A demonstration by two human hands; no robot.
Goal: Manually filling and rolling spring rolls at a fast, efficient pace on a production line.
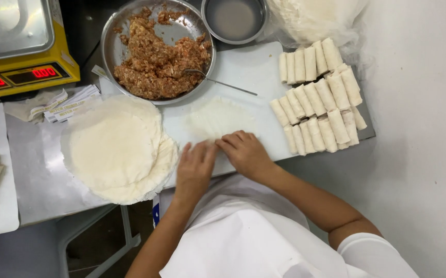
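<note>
White board: a cutting board (264, 67) lies over the metal table (37, 175), and both hands work at its near edge.
Wrapper in hand: a thin, pale round wrapper (217, 117) lies flat on the board, its near edge under the fingertips.
Left hand: the left hand (194, 167) lies palm down at 7 o'clock of the wrapper, fingers bent onto its near edge; whether it pinches the sheet I cannot tell.
Right hand: the right hand (243, 152) sits at 5 o'clock of the wrapper, fingers curled down on the same edge, touching the left fingertips.
Wrapper stack: a pile of round wrappers (117, 149) lies at 9 o'clock of the hands.
Filling: a steel bowl of minced filling (156, 56) stands at 11 o'clock, with a spoon (217, 80) resting on its rim.
Finished rolls: rows of rolled pieces (318, 98) lie at 2 o'clock.
Small bowl: a bowl of cloudy liquid (234, 19) is at 12 o'clock.
Scale: a yellow scale (19, 46) stands at 10 o'clock.
</note>
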